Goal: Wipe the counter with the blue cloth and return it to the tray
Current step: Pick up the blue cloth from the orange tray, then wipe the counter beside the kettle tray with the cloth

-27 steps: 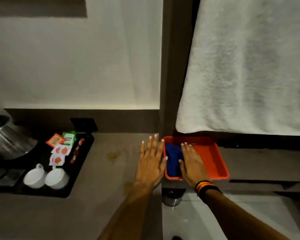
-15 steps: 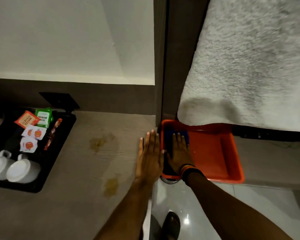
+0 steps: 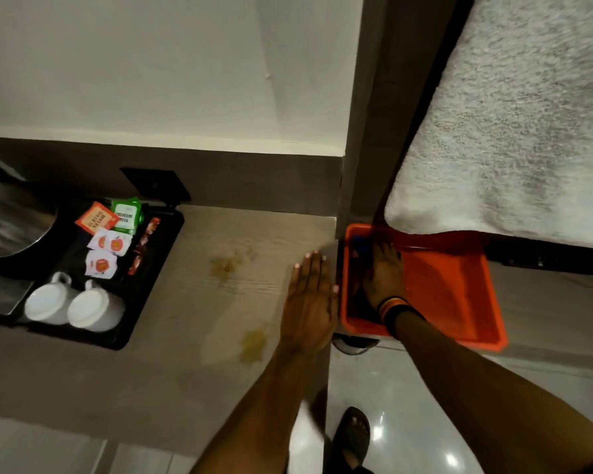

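Right hand [image 3: 383,271] down on blue cloth [image 3: 361,241] in orange tray [image 3: 459,295], grip unclear; left hand [image 3: 310,302] flat, released on counter [image 3: 192,302]. Soft, light, limp: best bunched mid-fold.

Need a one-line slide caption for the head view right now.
Right hand reaches onto the blue cloth in the orange tray; left hand lies flat on the stained counter.

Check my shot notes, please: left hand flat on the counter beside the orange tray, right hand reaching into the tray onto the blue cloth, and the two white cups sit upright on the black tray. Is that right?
Not quite. In the head view the two white cups lie tipped on their sides on the black tray, not upright. The rest holds: left hand flat on the counter beside the orange tray, right hand in it on the blue cloth.
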The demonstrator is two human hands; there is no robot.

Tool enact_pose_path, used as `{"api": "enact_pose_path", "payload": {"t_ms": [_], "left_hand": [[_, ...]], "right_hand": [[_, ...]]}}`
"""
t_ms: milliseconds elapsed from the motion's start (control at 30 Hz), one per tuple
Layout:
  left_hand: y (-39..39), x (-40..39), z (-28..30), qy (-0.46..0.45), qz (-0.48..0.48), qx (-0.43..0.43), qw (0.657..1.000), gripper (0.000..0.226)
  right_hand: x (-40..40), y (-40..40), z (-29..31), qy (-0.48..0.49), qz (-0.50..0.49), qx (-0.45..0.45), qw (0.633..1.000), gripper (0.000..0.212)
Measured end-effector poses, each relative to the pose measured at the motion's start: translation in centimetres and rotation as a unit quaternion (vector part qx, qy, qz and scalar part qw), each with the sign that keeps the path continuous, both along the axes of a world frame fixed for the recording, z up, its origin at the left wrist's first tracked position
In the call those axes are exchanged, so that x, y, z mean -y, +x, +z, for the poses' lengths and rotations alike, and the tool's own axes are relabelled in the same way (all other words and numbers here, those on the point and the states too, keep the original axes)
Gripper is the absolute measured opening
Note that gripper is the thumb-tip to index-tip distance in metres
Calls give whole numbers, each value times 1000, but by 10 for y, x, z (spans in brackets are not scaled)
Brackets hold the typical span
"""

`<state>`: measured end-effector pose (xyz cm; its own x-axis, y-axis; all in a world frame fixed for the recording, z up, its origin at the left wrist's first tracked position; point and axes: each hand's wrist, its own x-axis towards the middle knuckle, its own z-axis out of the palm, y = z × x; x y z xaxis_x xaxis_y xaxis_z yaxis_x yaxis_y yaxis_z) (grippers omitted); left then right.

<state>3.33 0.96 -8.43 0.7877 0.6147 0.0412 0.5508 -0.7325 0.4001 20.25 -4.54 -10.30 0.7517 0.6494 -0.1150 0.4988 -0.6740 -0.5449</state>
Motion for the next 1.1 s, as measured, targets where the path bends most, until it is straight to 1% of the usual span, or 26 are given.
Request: {"api": "enact_pose_path", "payload": {"t_ms": [33,133,200,267,333,433,467,533,600,633,733,833,967,1033,1100], "left_hand": [[-12,-2,7,5,0,4,1000,59],[-55,-9,31,21,10,5,1000,58],[-90,-12,44,39,19,0,999,58],[-129,-16,54,32,38,-12,999,60],[-168,-19,56,28,49,-33,998,62],[-226,-24,48,17,61,-71,995,63],[-241,-24,43,13,63,-70,995,63],[-267,-22,33,35,59,-38,997,60],[-282,-26,22,46,64,-11,997,54],[-287,-30,16,44,77,-14,996,53],[-293,-50,0,-6,103,-23,994,58],[-296,-62,-16,26,95,-23,995,62],[-288,-75,-25,26,105,-9,994,63],[-284,-79,-22,19,108,-16,994,63],[-283,-82,-18,15,107,-23,994,63]], "right_hand": [[3,-4,13,26,-6,6,1000,59],[9,-34,48,75,-10,27,997,58],[12,-70,67,81,-3,19,997,62],[18,-115,78,87,10,16,996,68],[26,-162,79,100,9,-5,995,71],[38,-236,64,96,-1,-76,992,68],[41,-253,55,81,-3,-93,992,67],[43,-274,39,32,-9,-87,996,63],[39,-281,29,27,-20,-67,997,62],[36,-282,27,36,-26,-57,997,63],[21,-276,16,32,-29,-2,999,65],[-5,-261,2,24,-12,70,997,57],[-49,-241,0,43,45,74,995,51],[-48,-248,4,62,85,45,993,50],[-24,-266,5,68,150,39,986,50]]}}
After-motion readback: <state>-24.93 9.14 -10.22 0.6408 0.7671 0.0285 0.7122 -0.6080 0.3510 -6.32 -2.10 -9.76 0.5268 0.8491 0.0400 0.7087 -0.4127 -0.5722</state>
